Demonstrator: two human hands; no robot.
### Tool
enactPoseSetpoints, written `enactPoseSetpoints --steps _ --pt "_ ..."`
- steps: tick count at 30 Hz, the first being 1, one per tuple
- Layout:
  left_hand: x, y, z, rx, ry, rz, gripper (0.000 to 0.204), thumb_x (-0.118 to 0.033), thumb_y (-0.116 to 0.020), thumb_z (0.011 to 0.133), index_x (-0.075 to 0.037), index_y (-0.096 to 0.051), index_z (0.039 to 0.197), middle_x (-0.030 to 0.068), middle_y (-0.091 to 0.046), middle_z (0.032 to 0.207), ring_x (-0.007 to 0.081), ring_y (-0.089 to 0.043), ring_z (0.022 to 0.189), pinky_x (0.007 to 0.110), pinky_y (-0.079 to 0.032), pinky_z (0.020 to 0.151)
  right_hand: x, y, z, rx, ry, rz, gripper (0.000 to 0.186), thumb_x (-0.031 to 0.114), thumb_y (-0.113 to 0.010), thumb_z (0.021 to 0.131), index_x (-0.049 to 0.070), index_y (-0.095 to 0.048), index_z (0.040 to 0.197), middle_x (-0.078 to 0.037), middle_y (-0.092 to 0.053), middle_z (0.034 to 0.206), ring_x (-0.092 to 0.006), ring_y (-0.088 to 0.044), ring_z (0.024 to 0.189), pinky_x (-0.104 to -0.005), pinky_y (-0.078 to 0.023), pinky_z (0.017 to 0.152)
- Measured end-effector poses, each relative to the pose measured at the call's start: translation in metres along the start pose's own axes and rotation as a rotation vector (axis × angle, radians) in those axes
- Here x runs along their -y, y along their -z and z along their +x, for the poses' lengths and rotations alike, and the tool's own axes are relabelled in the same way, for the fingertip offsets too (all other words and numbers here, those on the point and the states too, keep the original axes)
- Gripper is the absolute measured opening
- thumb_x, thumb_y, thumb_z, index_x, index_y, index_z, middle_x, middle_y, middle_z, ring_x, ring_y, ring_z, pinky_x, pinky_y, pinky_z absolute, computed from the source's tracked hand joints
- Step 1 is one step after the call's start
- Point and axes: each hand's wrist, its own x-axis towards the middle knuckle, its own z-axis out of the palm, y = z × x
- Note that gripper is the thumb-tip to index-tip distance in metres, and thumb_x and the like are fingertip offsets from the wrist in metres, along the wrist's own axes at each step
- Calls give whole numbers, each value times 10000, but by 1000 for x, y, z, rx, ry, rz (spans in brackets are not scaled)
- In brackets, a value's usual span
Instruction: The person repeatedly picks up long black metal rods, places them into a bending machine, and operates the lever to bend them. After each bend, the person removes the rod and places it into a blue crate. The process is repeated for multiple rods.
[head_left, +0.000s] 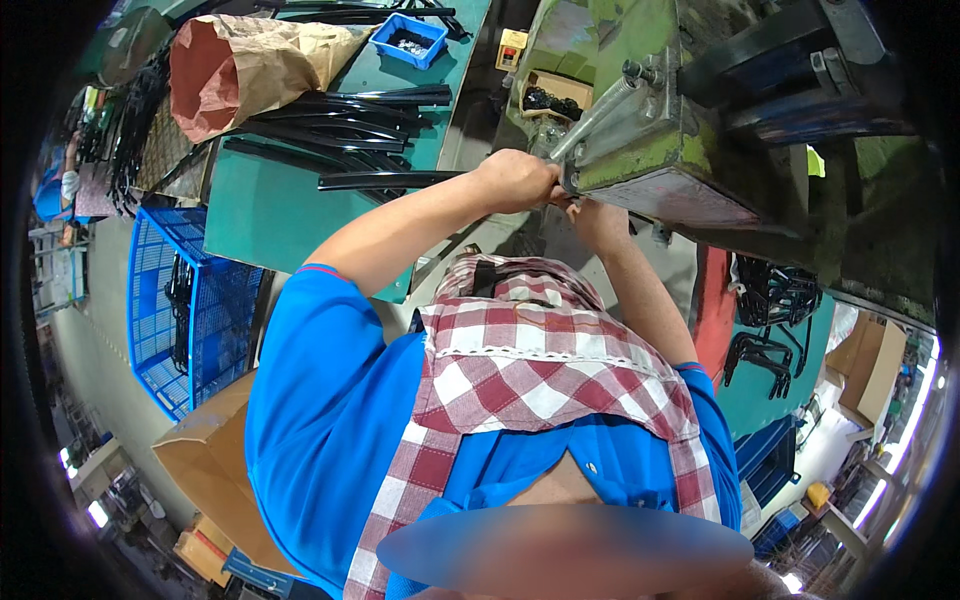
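Note:
My left hand (517,180) is closed at the lower front corner of a green machine (640,150), around what looks like the end of a long black tube (370,182) that runs out leftward behind my forearm. A slanted silver rod (598,113) meets a dark fitting (570,178) beside my fingers. Just below, my right hand (598,222) is raised to the same fitting with bent fingers; what they grip is mostly hidden.
A green-topped table (260,215) on the left bears more black tubes, a paper sack (270,65) and a blue bin (408,40). Blue crates (185,310) and cardboard (215,450) sit lower left. At right, black bent parts (760,360) lie on another green surface. A co-worker's arm (70,175) shows far left.

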Motion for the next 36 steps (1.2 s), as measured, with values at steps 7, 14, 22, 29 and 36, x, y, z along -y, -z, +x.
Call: enactPoseSetpoints --steps 7,14,22,29,36 --pt "0 -9 14 95 47 1 452 -466 -472 902 -43 -622 849 184 -649 732 374 -642 731 465 -505 650 -20 -27 -2 -61 48 35 357 214 -656 780 54 -615 1097 -179 -621 1026 -358 -578 982 -480 -459 824" --pt "5 -26 13 63 7 -70 538 -522 -496 894 1 -606 830 202 -641 740 393 -628 745 480 -489 646 -27 -8 -20 -224 23 58 338 188 -671 751 50 -626 1056 -175 -628 990 -385 -589 904 -467 -458 816" --pt "2 -17 19 229 60 -35 519 -512 -455 920 -16 -604 904 203 -649 796 386 -631 789 473 -494 687 -46 -6 -23 -114 -118 29 325 201 -638 756 35 -629 1035 -185 -623 1028 -379 -577 965 -467 -450 838" --pt "-1 -14 16 231 70 -41 526 -521 -466 911 -15 -608 896 193 -650 796 387 -632 788 475 -497 682 -51 -12 -28 -166 -82 -28 345 200 -667 719 24 -633 1015 -203 -616 1017 -400 -563 964 -478 -437 857" --pt "-2 -15 15 201 81 -9 504 -519 -490 898 -30 -612 901 186 -653 799 380 -636 788 472 -499 677 -53 -9 -28 -261 62 -15 391 186 -688 701 45 -620 1060 -190 -598 1065 -401 -550 986 -485 -432 859"
